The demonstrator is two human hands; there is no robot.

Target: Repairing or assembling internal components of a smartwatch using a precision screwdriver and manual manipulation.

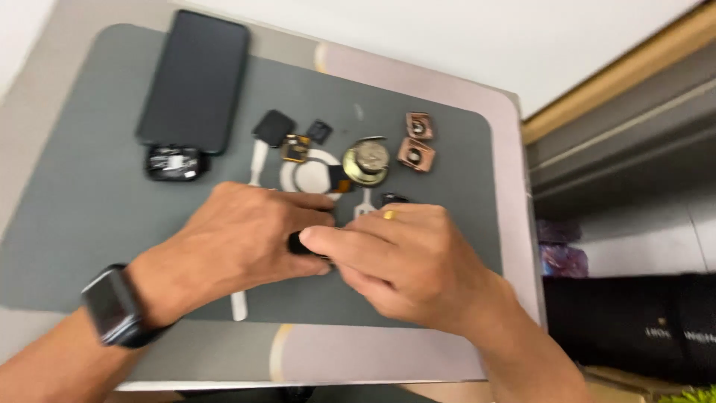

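Grey mat (89, 194) covers the bench, parts spread out within reach. Left hand (239, 239) and right hand (403, 261) fingers both pinch a small black part (298, 242), steadying it.

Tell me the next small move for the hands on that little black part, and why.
Probably lift the small black part slightly clear of the grey mat. The left hand and right hand pinch it together, hiding most of it, and loose parts such as the round metal disc lie close beyond.
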